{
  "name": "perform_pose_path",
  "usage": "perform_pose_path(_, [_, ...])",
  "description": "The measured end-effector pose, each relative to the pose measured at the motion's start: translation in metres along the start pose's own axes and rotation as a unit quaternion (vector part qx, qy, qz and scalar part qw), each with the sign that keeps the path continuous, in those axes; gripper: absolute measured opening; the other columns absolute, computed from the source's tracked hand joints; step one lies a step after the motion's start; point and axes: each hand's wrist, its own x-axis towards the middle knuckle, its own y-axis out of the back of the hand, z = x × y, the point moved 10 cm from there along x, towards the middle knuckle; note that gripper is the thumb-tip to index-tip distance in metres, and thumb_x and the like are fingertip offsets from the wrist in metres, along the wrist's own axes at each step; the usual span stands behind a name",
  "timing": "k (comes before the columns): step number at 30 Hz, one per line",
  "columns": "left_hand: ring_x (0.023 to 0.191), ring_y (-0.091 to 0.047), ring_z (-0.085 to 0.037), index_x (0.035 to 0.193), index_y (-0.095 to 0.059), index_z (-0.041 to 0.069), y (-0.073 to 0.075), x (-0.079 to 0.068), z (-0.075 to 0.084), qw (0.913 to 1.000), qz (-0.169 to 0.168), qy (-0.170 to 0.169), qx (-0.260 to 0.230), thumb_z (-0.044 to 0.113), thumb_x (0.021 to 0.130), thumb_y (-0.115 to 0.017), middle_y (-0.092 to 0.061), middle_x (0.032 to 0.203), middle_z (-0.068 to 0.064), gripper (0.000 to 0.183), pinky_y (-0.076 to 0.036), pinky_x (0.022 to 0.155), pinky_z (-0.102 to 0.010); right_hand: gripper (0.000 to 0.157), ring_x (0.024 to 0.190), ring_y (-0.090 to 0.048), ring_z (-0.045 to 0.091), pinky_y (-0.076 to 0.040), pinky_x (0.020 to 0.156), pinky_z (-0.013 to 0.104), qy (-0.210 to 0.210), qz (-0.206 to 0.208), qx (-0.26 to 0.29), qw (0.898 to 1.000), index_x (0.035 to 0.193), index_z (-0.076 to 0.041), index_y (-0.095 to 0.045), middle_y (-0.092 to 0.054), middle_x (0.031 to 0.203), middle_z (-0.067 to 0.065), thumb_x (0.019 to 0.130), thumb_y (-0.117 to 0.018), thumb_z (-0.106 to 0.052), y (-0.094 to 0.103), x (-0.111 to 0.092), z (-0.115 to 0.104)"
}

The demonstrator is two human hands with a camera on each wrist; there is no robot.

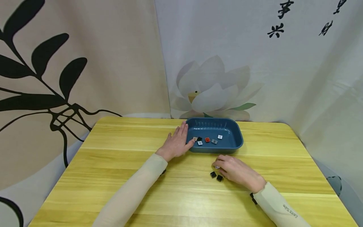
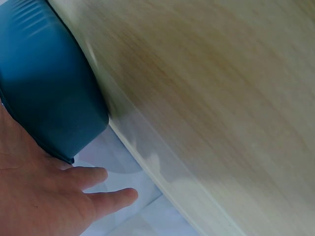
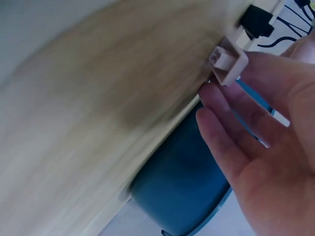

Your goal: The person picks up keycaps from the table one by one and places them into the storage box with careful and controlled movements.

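Note:
A blue rectangular tray (image 1: 214, 150) sits toward the back of the wooden table, with several small keycaps inside, among them a red keycap (image 1: 207, 139) and a white keycap (image 1: 220, 137). My left hand (image 1: 176, 143) rests along the tray's left rim, fingers extended and thumb over its front left corner. In the left wrist view two straight fingers (image 2: 115, 200) reach past the tray wall. In front of the tray, my right hand (image 1: 236, 170) pinches a pale keycap (image 3: 228, 62), its hollow underside showing in the right wrist view. Two black keycaps (image 1: 213, 174) lie beside its fingertips.
The wooden table (image 1: 113, 160) extends around the tray and both hands. Behind its back edge hangs a printed curtain (image 1: 127, 63) with dark leaves, a lotus and written characters.

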Motion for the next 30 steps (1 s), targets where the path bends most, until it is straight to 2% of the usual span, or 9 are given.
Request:
perform_pose_path(8, [0.157, -0.015, -0.037, 0.167, -0.003, 0.008, 0.000, 0.000, 0.000, 1.0000, -0.001, 0.002, 0.001, 0.063, 0.105, -0.035, 0.006, 0.174, -0.006, 0.089, -0.020, 0.119, -0.068, 0.017, 0.091, -0.063, 0.009, -0.057, 0.081, 0.031, 0.000, 0.009, 0.006, 1.000, 0.106, -0.013, -0.077, -0.066, 0.102, -0.004, 0.093, -0.075, -0.002, 0.000, 0.002, 0.000])
perform_pose_path(21, [0.158, -0.015, -0.036, 0.167, -0.002, 0.008, 0.001, -0.001, 0.000, 1.0000, 0.002, 0.000, -0.003, 0.063, 0.105, -0.035, 0.006, 0.174, -0.006, 0.089, -0.021, 0.119, -0.068, 0.020, 0.092, -0.063, 0.007, -0.058, 0.081, 0.030, -0.010, 0.025, 0.020, 0.999, 0.110, -0.012, -0.077, -0.066, 0.105, -0.005, 0.093, -0.075, -0.002, 0.013, -0.001, -0.002])
perform_pose_path(30, [0.157, -0.016, -0.037, 0.167, -0.002, 0.008, 0.001, -0.001, 0.000, 1.0000, 0.003, -0.001, -0.006, 0.063, 0.105, -0.035, 0.006, 0.174, -0.006, 0.089, -0.020, 0.119, -0.068, 0.021, 0.091, -0.063, 0.004, -0.058, 0.080, 0.026, -0.004, 0.067, 0.041, 0.997, 0.114, -0.011, -0.077, -0.066, 0.109, -0.007, 0.095, -0.074, -0.003, 0.033, -0.002, -0.005])
